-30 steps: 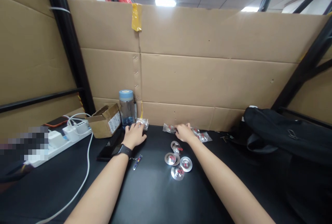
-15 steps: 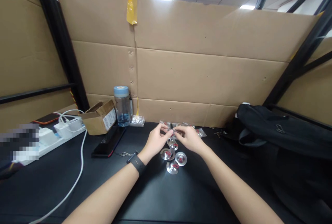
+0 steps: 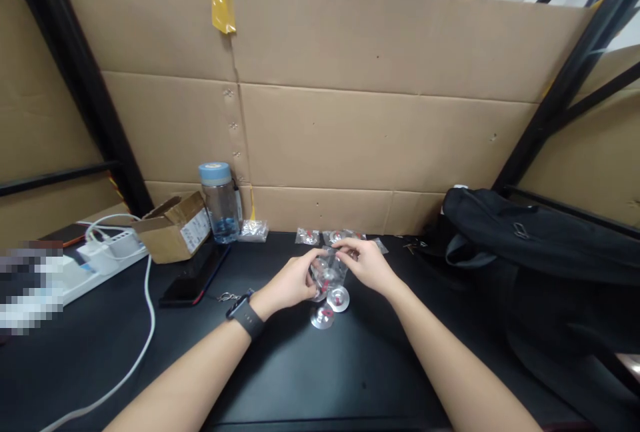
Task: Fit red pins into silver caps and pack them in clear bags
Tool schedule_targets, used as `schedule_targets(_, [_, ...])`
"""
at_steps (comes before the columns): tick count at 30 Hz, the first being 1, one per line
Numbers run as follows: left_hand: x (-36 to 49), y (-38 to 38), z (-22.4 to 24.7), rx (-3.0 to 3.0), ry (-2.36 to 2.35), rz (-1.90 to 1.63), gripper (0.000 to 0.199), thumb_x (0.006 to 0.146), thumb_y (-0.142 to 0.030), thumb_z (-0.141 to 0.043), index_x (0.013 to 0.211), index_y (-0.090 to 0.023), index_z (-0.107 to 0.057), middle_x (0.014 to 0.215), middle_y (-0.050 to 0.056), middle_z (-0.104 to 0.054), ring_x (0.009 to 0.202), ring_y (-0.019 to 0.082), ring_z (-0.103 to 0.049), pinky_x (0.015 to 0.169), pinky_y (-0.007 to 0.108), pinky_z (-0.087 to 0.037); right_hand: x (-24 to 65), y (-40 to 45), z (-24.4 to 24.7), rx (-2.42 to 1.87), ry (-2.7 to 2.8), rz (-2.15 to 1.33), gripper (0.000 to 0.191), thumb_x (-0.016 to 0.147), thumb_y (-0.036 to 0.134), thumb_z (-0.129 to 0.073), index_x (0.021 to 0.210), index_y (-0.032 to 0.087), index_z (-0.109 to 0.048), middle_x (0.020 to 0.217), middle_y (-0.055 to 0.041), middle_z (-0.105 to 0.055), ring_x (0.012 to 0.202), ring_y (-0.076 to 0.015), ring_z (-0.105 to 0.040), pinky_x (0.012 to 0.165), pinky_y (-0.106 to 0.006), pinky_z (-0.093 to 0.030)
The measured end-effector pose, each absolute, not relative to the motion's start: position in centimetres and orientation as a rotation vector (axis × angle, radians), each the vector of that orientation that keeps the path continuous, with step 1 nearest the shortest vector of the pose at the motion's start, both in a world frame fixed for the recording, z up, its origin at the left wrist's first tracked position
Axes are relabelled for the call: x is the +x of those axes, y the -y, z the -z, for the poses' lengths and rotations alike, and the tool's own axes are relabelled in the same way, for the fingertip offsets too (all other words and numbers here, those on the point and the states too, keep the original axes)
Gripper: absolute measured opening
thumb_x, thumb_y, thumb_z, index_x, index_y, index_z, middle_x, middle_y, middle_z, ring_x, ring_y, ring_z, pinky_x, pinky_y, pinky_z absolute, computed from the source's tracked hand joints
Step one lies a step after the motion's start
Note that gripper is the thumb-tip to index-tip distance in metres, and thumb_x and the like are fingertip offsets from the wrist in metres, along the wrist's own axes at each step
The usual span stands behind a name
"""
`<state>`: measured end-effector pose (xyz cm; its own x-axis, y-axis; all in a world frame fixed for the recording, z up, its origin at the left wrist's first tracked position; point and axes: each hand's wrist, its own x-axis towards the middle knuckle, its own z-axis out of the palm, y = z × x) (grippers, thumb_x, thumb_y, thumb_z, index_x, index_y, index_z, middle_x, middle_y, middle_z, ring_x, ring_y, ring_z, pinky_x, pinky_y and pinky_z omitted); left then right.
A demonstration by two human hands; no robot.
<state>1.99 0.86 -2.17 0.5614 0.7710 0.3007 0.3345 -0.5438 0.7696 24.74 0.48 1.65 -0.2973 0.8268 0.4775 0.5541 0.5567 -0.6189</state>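
Over the middle of the black table (image 3: 320,372), my left hand (image 3: 290,283) and my right hand (image 3: 364,264) both pinch a small clear plastic bag (image 3: 327,273) that holds a silver part with a red spot. The left hand, with a black watch (image 3: 245,315) on its wrist, grips the bag's lower left side. My right hand holds its top edge. Just below the bag lie shiny metal discs (image 3: 330,307) with red centres. More small clear bags (image 3: 320,237) rest behind my hands near the cardboard wall.
A water bottle (image 3: 219,203), an open cardboard box (image 3: 173,227) and another small bag (image 3: 253,231) stand at the back left. A black phone (image 3: 193,274), a keyring (image 3: 227,297), a white power strip (image 3: 95,260) with cable lie left. A black backpack (image 3: 540,245) fills the right.
Both hands left the far bags, came together and pulled one bag toward me, above the discs. The camera view tilted lower.
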Motion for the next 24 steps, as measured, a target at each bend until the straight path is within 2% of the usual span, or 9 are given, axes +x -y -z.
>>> schedule_targets(4, [2.2, -0.5, 1.8, 2.133, -0.839, -0.877, 0.075, 0.069, -0.012, -0.069, 0.141, -0.023, -0.051, 0.103, 0.005, -0.074, 0.078, 0.018, -0.069, 0.071, 0.026, -0.053, 24.8, -0.6, -1.6, -1.090, 1.936, -0.400, 0.022, 0.090, 0.026, -0.061, 0.108, 0.022, -0.073, 0.088, -0.0039, -0.078, 0.074, -0.0196, -0.070, 0.071, -0.031, -0.052])
schedule_targets(7, [2.4, -0.5, 1.6, 2.088, -0.876, -0.938, 0.047, 0.080, -0.025, -0.068, 0.126, -0.022, -0.063, 0.107, 0.007, -0.075, 0.094, 0.022, -0.070, 0.083, 0.030, -0.054, 24.6, -0.5, -1.5, -1.059, 1.865, -0.355, 0.020, 0.092, 0.027, -0.060, 0.107, 0.023, -0.072, 0.093, -0.0048, -0.077, 0.078, -0.0199, -0.070, 0.072, -0.031, -0.052])
schedule_targets(9, [2.6, -0.6, 1.5, 2.078, -0.915, -1.007, 0.029, 0.087, -0.032, -0.064, 0.113, -0.022, -0.070, 0.106, 0.006, -0.075, 0.096, 0.022, -0.070, 0.087, 0.032, -0.053, 24.3, -0.4, -1.4, -1.019, 1.802, -0.353, 0.019, 0.094, 0.028, -0.059, 0.107, 0.023, -0.071, 0.098, -0.0055, -0.076, 0.085, -0.0205, -0.071, 0.077, -0.032, -0.053])
schedule_targets(11, [2.8, -0.8, 1.5, 2.068, -0.942, -1.092, 0.021, 0.091, -0.034, -0.061, 0.102, -0.021, -0.073, 0.101, 0.005, -0.076, 0.094, 0.022, -0.070, 0.089, 0.032, -0.052, 23.9, -0.3, -1.3, -0.975, 1.732, -0.395, 0.019, 0.094, 0.030, -0.060, 0.109, 0.023, -0.069, 0.102, -0.0063, -0.075, 0.091, -0.0209, -0.070, 0.083, -0.033, -0.053])
schedule_targets(14, [3.1, -1.2, 1.6, 1.927, -0.912, -1.230, 0.021, 0.091, -0.036, -0.062, 0.094, -0.018, -0.073, 0.095, 0.007, -0.076, 0.089, 0.021, -0.070, 0.085, 0.031, -0.054, 23.4, -0.2, -1.0, -0.901, 1.629, -0.572, 0.037, 0.090, 0.035, -0.068, 0.123, 0.024, -0.058, 0.109, -0.0077, -0.072, 0.098, -0.0209, -0.069, 0.087, -0.034, -0.055])
schedule_targets(16, [3.1, -1.4, 1.6, 1.767, -0.851, -1.268, 0.023, 0.090, -0.037, -0.065, 0.097, -0.016, -0.070, 0.090, 0.007, -0.075, 0.084, 0.020, -0.071, 0.081, 0.031, -0.055, 23.1, -0.2, -0.7, -0.860, 1.596, -0.734, 0.051, 0.084, 0.038, -0.074, 0.129, 0.025, -0.052, 0.106, -0.0070, -0.071, 0.094, -0.0203, -0.070, 0.083, -0.033, -0.057])
schedule_targets(20, [3.0, -1.4, 1.4, 1.630, -0.789, -1.259, 0.030, 0.085, -0.037, -0.072, 0.105, -0.015, -0.067, 0.088, 0.007, -0.073, 0.080, 0.018, -0.070, 0.075, 0.028, -0.055, 23.1, -0.3, -0.3, -0.871, 1.613, -0.919, 0.035, 0.085, 0.041, -0.073, 0.111, 0.021, -0.062, 0.082, -0.0026, -0.071, 0.074, -0.0178, -0.070, 0.072, -0.031, -0.057])
schedule_targets(22, [2.9, -1.4, 1.2, 1.652, -0.809, -1.264, 0.027, 0.086, -0.038, -0.071, 0.100, -0.014, -0.070, 0.093, 0.008, -0.074, 0.084, 0.019, -0.070, 0.076, 0.029, -0.055, 23.1, -0.3, -0.3, -0.891, 1.640, -0.936, 0.029, 0.085, 0.041, -0.072, 0.104, 0.020, -0.065, 0.079, -0.0031, -0.072, 0.072, -0.0181, -0.070, 0.071, -0.030, -0.056])
schedule_targets(24, [2.8, -1.4, 1.1, 1.659, -0.827, -1.252, 0.026, 0.086, -0.038, -0.071, 0.095, -0.014, -0.070, 0.094, 0.010, -0.075, 0.086, 0.021, -0.071, 0.079, 0.031, -0.056, 23.0, -0.3, -0.3, -0.905, 1.660, -0.955, 0.031, 0.086, 0.041, -0.071, 0.107, 0.019, -0.066, 0.079, -0.0035, -0.073, 0.071, -0.0184, -0.070, 0.070, -0.031, -0.056])
